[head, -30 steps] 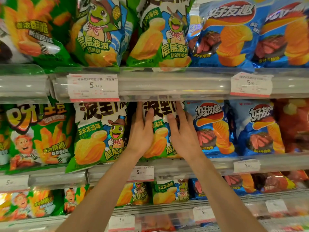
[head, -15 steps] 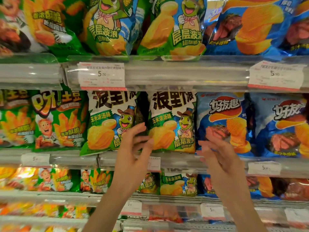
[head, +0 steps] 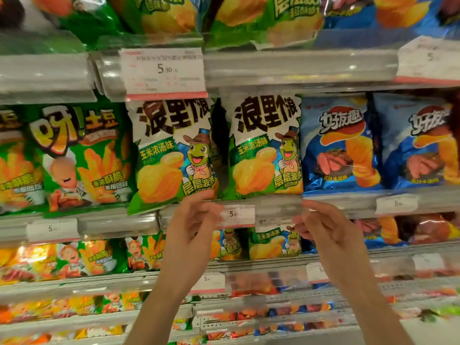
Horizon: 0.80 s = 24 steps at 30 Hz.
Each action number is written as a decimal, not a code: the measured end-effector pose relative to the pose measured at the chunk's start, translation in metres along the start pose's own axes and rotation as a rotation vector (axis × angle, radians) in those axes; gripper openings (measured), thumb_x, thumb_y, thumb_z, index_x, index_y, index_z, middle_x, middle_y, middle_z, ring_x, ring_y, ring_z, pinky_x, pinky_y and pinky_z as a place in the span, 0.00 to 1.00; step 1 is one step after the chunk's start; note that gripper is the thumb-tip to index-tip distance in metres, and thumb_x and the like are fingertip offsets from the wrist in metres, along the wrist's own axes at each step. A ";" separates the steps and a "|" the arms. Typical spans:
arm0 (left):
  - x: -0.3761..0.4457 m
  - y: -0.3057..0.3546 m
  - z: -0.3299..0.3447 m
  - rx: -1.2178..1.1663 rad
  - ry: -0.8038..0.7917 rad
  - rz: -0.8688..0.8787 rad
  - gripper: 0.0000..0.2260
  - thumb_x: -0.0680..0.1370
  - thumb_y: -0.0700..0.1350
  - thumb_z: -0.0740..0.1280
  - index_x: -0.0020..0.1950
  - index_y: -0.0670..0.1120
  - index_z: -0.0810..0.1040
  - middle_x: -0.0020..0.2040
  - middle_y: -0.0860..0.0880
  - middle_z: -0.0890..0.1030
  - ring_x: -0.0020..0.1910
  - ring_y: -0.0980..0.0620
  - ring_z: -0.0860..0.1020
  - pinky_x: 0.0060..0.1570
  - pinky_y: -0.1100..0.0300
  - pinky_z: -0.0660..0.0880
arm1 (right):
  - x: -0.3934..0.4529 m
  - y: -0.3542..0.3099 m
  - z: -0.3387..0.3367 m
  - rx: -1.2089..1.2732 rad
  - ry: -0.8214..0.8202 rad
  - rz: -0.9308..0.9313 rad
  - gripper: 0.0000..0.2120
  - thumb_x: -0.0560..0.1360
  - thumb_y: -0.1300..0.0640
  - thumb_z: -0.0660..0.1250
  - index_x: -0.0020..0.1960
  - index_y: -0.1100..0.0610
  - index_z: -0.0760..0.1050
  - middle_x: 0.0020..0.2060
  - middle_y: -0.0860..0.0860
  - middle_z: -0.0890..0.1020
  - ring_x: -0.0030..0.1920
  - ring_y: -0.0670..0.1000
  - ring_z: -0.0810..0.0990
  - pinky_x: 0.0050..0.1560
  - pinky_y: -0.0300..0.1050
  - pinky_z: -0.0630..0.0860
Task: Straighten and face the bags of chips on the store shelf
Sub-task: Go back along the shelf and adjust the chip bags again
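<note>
Two green and white chip bags with a frog cartoon stand side by side on the middle shelf. The left frog bag (head: 171,155) leans, its bottom corner hanging over the shelf rail. The right frog bag (head: 265,148) stands upright, facing front. My left hand (head: 191,227) hovers just below the left frog bag, fingers loosely curled, holding nothing. My right hand (head: 323,227) is in front of the shelf rail (head: 278,207) below the right frog bag, fingers apart and empty.
Blue chip bags (head: 341,143) fill the shelf to the right, green fry bags (head: 77,158) to the left. Price tags (head: 164,73) hang on the clear rails. Shelves above and below hold more bags.
Both hands have drawn back from the right frog bag and dropped below the shelf rail. The camera has moved closer and tilted down.
</note>
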<state>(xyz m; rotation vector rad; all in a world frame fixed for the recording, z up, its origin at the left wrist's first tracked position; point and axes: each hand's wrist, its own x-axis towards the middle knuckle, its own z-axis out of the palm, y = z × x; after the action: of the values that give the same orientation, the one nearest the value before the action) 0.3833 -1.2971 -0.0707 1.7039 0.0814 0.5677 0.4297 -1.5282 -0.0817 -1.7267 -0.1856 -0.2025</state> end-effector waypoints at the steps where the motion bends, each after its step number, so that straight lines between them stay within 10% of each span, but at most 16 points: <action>1: 0.001 -0.001 -0.007 -0.013 -0.020 0.004 0.11 0.81 0.40 0.67 0.60 0.52 0.78 0.47 0.50 0.85 0.51 0.52 0.83 0.54 0.58 0.79 | -0.003 -0.001 0.005 -0.003 0.020 -0.003 0.09 0.79 0.56 0.65 0.58 0.52 0.78 0.43 0.49 0.87 0.46 0.48 0.86 0.53 0.47 0.81; 6: 0.008 0.004 -0.048 -0.062 -0.055 0.015 0.09 0.79 0.51 0.68 0.59 0.54 0.78 0.48 0.53 0.85 0.50 0.55 0.83 0.53 0.53 0.78 | -0.018 -0.015 0.036 -0.012 0.098 0.014 0.09 0.80 0.58 0.65 0.58 0.50 0.79 0.43 0.48 0.88 0.47 0.48 0.86 0.50 0.39 0.81; 13: 0.025 0.011 -0.095 -0.001 0.044 0.141 0.06 0.81 0.49 0.68 0.57 0.58 0.80 0.55 0.57 0.82 0.57 0.56 0.80 0.56 0.55 0.77 | -0.018 -0.049 0.089 -0.053 0.103 -0.054 0.12 0.76 0.48 0.66 0.57 0.47 0.79 0.44 0.46 0.87 0.48 0.48 0.85 0.55 0.54 0.80; 18: 0.056 0.016 -0.099 0.285 0.109 0.260 0.21 0.80 0.53 0.65 0.72 0.53 0.71 0.72 0.53 0.68 0.74 0.57 0.64 0.72 0.53 0.65 | 0.019 -0.085 0.137 -0.130 -0.031 -0.161 0.15 0.80 0.51 0.66 0.66 0.50 0.75 0.57 0.40 0.81 0.57 0.38 0.79 0.59 0.33 0.75; 24: 0.089 0.026 -0.074 0.345 0.072 0.198 0.37 0.80 0.57 0.66 0.82 0.52 0.50 0.81 0.50 0.55 0.80 0.54 0.53 0.76 0.54 0.57 | 0.063 -0.111 0.182 -0.103 -0.193 0.050 0.23 0.82 0.39 0.58 0.71 0.49 0.65 0.56 0.43 0.75 0.57 0.45 0.73 0.50 0.33 0.65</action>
<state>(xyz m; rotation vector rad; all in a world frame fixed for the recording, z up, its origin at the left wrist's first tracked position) 0.4247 -1.2035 -0.0102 2.0404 0.0650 0.7983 0.4698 -1.3298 0.0105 -1.8509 -0.2774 -0.0086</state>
